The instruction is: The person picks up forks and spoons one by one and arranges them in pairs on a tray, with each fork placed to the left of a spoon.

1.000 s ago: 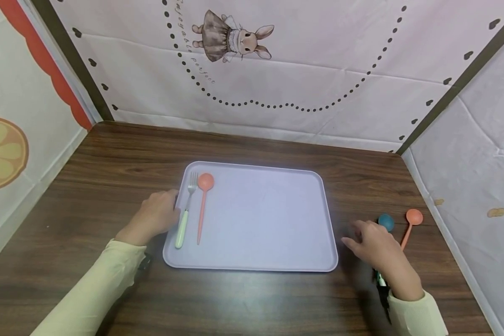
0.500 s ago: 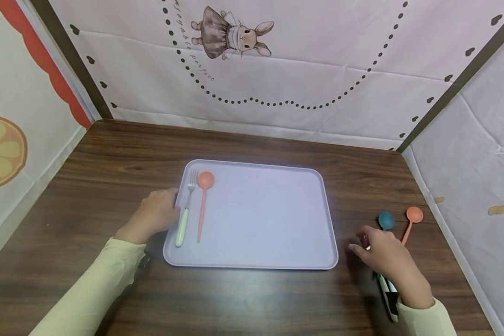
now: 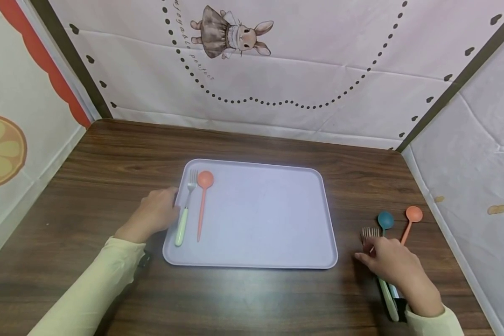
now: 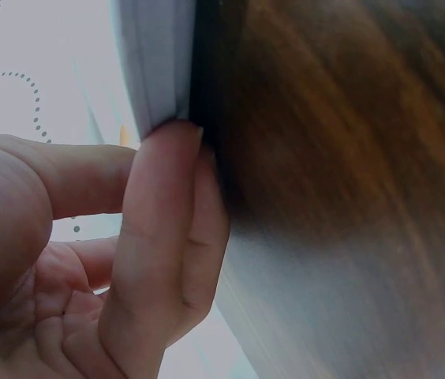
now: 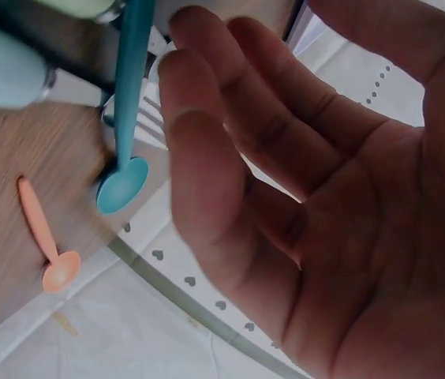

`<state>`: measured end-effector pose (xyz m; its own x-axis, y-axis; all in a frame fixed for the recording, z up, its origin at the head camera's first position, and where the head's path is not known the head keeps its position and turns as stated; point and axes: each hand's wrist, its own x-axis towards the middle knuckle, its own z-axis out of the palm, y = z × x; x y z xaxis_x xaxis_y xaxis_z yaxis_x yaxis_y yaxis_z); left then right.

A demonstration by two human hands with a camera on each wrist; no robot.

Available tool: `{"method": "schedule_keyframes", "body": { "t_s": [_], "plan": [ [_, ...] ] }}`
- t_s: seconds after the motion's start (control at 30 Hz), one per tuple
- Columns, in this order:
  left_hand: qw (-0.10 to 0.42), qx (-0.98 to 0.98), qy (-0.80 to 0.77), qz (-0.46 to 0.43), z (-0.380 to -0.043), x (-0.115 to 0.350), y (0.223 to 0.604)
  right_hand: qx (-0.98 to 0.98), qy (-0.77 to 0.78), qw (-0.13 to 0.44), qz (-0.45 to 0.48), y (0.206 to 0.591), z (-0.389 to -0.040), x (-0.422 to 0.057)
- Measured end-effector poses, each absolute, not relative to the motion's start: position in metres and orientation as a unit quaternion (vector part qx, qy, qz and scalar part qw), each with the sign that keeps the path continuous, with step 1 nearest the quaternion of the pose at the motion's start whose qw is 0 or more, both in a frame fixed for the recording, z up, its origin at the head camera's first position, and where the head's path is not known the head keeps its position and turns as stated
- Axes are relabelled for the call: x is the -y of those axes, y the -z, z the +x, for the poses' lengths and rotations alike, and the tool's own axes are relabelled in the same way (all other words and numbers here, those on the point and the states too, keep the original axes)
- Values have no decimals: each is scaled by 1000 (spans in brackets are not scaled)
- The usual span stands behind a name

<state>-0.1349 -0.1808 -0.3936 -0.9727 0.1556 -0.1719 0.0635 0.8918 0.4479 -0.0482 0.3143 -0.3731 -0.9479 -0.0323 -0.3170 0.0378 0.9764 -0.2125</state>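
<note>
My left hand (image 3: 153, 214) grips the left rim of a pale lavender tray (image 3: 264, 214), its fingertips at the edge in the left wrist view. On the tray's left side lie a fork with a light green handle (image 3: 182, 226) and a coral spoon (image 3: 206, 180), side by side. To the right of the tray, my right hand (image 3: 392, 263) hovers over loose cutlery, fingers loosely bent with nothing between them. Beneath its fingertips show the tines of a fork (image 3: 370, 232). A teal spoon (image 5: 124, 185) lies beside it, partly hidden by the hand.
An orange spoon (image 3: 414, 214) lies farther right on the brown wooden table (image 3: 252, 298). Light green (image 3: 388, 301) and pale blue (image 5: 1, 71) handles lie under the right wrist. A printed cloth with a rabbit (image 3: 231, 35) hangs behind the table; cloth walls flank both sides.
My right hand has moved right and toward me, away from the tray, uncovering the fork's tines and more of the handles. My left hand stays at the tray rim.
</note>
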Motion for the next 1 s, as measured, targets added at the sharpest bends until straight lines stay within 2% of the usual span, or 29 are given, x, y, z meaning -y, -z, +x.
{"method": "schedule_keyframes", "body": {
  "t_s": [0.63, 0.9, 1.0],
  "plan": [
    [110, -966, -227, 52, -135, 182, 395, -976, 91, 194, 26, 368, -30, -329],
    [110, -965, -231, 57, -135, 183, 394, -978, 122, 171, 5, 377, -20, -337],
    [108, -965, -232, 60, -135, 183, 394, -974, 128, 187, 21, 380, -17, -340]
  ]
}}
